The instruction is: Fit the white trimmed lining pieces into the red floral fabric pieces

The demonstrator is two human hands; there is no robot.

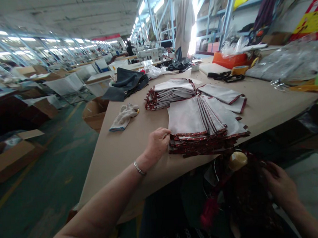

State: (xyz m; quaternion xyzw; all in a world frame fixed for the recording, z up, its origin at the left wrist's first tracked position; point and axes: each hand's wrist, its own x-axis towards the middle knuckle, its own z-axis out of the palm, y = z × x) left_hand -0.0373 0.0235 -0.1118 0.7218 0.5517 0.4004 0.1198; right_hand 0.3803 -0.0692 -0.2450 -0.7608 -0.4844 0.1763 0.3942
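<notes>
A stack of white fabric pieces with dark red patterned edging [188,115] lies near the table's front edge, its upper layers fanned to the right. My left hand [157,144] pinches the near left corner of the top piece between thumb and fingers. Below the table edge at the lower right, my right hand [281,183] has its fingers curled into a dark red patterned cloth [247,185]; shadow hides the fingertips. A yellowish rounded object [238,160] and a blurred crimson tassel-like thing [209,212] are next to that cloth.
Behind are a second folded stack [170,91] and a few loose pieces [223,94]. A knit glove [124,116] and dark fabric [127,81] lie to the left. Yellow tape [239,70], an orange box [233,59] and plastic wrap [291,62] sit at the right.
</notes>
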